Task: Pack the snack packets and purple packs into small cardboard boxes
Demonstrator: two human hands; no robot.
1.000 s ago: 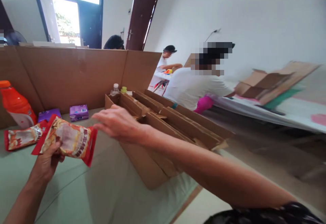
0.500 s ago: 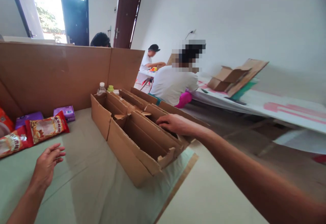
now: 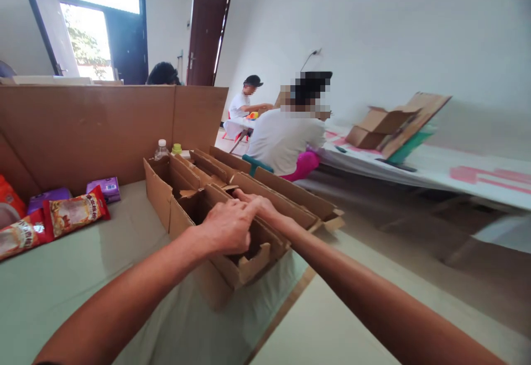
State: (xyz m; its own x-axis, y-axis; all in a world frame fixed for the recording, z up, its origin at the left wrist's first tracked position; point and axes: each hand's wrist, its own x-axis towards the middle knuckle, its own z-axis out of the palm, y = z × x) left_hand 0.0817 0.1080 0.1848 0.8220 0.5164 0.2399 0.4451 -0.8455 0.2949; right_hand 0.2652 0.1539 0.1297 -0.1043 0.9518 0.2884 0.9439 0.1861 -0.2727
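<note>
A brown cardboard box (image 3: 161, 199) split into long open compartments stands on the cloth-covered table. My left hand (image 3: 230, 225) is over its near compartment, with fingers curled closed on the inner cardboard wall. Right beside it, my right hand (image 3: 260, 206) grips the same wall from the far side, its fingertips partly hidden by the left hand and the cardboard. The hands touch or nearly touch. Torn flaps show at the box's near end.
Red snack packets (image 3: 77, 211) and purple packs (image 3: 103, 189) lie at left, before a tall cardboard panel (image 3: 103, 133). A clear bottle (image 3: 161, 149) and a green-capped container (image 3: 177, 148) stand behind the box. Co-workers sit beyond; a white table (image 3: 427, 168) is at right.
My left hand has moved right from the tabletop by the packets onto the box wall and closed. My right hand has shifted slightly left and nearer to it.
</note>
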